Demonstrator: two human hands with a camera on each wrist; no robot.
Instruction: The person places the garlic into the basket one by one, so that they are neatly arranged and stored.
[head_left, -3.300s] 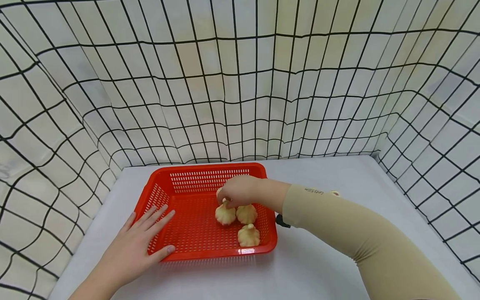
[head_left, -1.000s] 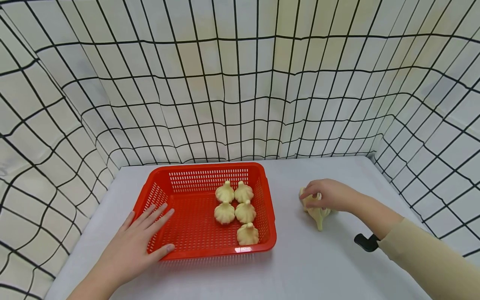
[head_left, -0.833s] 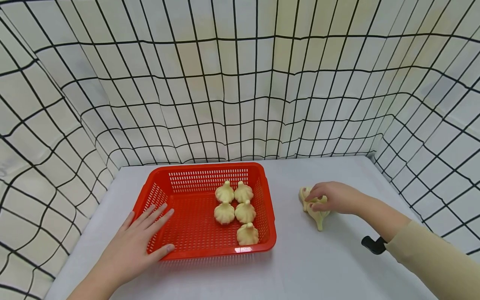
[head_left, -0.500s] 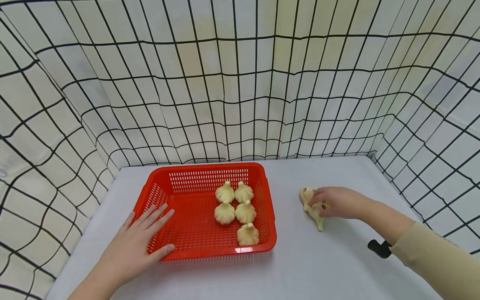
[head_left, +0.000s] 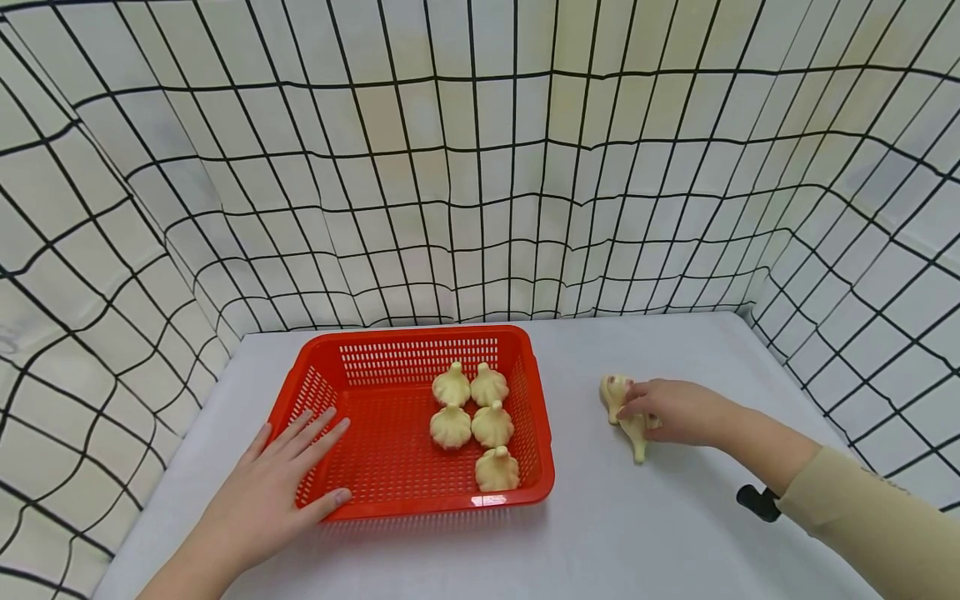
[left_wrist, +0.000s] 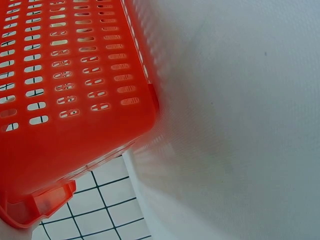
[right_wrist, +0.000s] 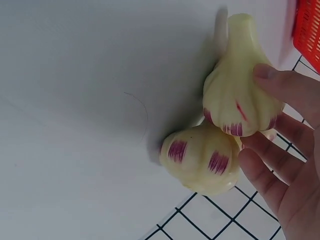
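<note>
A red perforated plastic basket [head_left: 397, 506] stands on the white table, with several garlic bulbs [head_left: 450, 427] grouped in its right half, stems up. My left hand [head_left: 262, 500] lies with fingers spread over the basket's left rim; in the left wrist view only the basket's outer wall shows beside the table. Right of the basket, my right hand [head_left: 682, 412] holds a garlic bulb [right_wrist: 232, 95], its thumb on one side and fingers on the other. Another garlic bulb [head_left: 611, 400] with purple marks lies against it, partly covered by the fingers.
A black net [head_left: 510, 200] over white sheeting closes off the back and both sides of the white table [head_left: 600, 533]. A small black device [head_left: 757, 502] hangs under the right wrist, at the edge of the beige sleeve [head_left: 862, 517].
My right hand has left the bulbs in the basket and moved right to those on the table, then lowered and closed around one. My left hand stays on the rim.
</note>
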